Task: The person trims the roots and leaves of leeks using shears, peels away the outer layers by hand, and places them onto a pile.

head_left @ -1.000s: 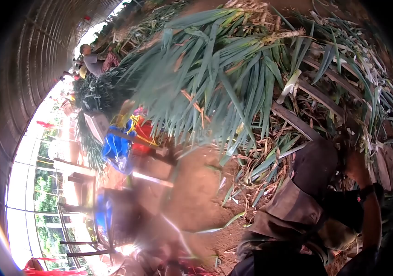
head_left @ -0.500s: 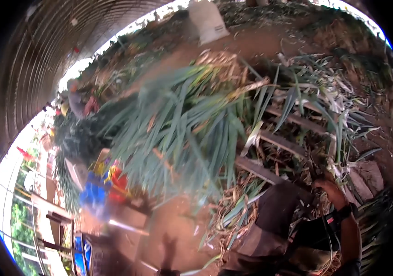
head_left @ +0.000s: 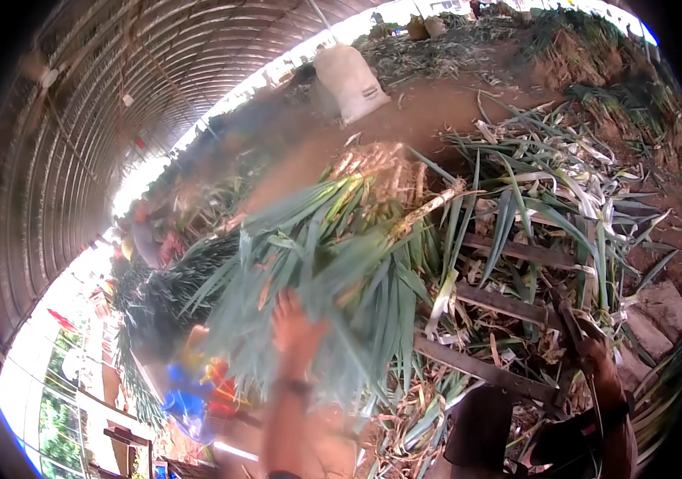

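A big heap of leeks (head_left: 373, 271), with long green leaves and pale root ends, lies in front of me. My left hand (head_left: 297, 323) reaches onto the leaves at the near side of the heap, fingers stretched out and blurred by motion. Over on the right, my right hand (head_left: 595, 351) is closed around a narrow, dark, blade-like tool (head_left: 568, 319) that points up and away. Below the tool run several wooden slats (head_left: 489, 371), with trimmed leaves and dry husks among them.
A full white sack (head_left: 349, 84) stands on the bare soil behind the heap. Loose leek trimmings (head_left: 565, 176) cover the right side. Blue plastic (head_left: 185, 399) and a red-and-yellow thing (head_left: 221, 387) lie at the left. A person (head_left: 147, 239) is farther back, under the arched roof.
My left hand has come into view from below and reached up to the leek leaves. My right hand is lower in view, still around the dark tool. The view has tilted up.
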`<state>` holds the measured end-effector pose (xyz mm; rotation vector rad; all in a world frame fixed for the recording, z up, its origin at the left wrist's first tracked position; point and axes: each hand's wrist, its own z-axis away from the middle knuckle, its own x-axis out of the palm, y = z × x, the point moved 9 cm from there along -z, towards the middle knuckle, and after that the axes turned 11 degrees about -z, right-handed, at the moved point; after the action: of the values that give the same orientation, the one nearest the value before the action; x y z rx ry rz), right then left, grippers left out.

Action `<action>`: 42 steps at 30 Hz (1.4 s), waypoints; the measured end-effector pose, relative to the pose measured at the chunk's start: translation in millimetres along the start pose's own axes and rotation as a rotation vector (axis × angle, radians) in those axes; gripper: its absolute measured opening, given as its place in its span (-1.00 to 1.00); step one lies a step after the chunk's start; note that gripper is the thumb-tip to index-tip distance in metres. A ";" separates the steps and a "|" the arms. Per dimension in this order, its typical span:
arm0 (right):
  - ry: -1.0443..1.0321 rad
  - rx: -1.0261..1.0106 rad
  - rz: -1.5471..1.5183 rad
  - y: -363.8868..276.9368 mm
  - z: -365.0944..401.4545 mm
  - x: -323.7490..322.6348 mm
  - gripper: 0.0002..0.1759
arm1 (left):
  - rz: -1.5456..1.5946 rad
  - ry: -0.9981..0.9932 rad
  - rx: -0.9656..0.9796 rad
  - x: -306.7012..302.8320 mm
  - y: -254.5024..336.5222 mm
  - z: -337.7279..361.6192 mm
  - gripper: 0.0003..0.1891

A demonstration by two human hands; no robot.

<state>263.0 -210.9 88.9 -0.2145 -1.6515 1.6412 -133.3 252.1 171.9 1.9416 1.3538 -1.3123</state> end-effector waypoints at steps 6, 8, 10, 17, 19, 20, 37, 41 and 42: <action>-0.206 -0.278 0.249 -21.1 -15.2 16.6 -0.71 | -0.478 0.014 0.130 61.7 -14.2 -65.7 0.22; -0.340 -0.500 0.460 -25.7 -13.4 31.4 -0.80 | -0.542 0.056 0.046 61.5 -36.7 -86.6 0.23; -0.324 -0.427 0.476 -1.9 -18.8 18.6 -0.84 | -0.493 0.048 -0.057 63.0 -59.4 -107.1 0.24; -0.063 0.147 0.264 33.9 -14.5 1.9 -0.49 | -0.275 -0.214 -0.193 91.7 -86.8 -135.2 0.01; -0.010 0.175 0.166 23.9 -13.6 14.9 -0.40 | -0.204 -0.256 -0.149 99.8 -87.3 -140.8 -0.24; 0.014 0.185 0.115 17.6 -13.9 23.7 -0.35 | -0.228 -0.238 -0.130 97.0 -82.4 -139.6 -0.37; 0.040 0.238 0.083 -16.8 9.8 49.1 -0.16 | -0.085 -0.150 0.212 36.9 102.3 -56.0 -0.80; 0.029 0.211 0.104 -17.9 6.7 44.9 -0.15 | -0.078 -0.152 0.239 48.1 117.8 -29.6 -0.80; 0.022 0.214 0.096 -19.5 6.5 46.0 -0.18 | -0.077 -0.156 0.238 48.9 121.5 -23.0 -0.80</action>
<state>235.4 -190.6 125.9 -0.2051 -1.4554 1.8667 -11.3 240.9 120.2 1.9045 1.2549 -1.6920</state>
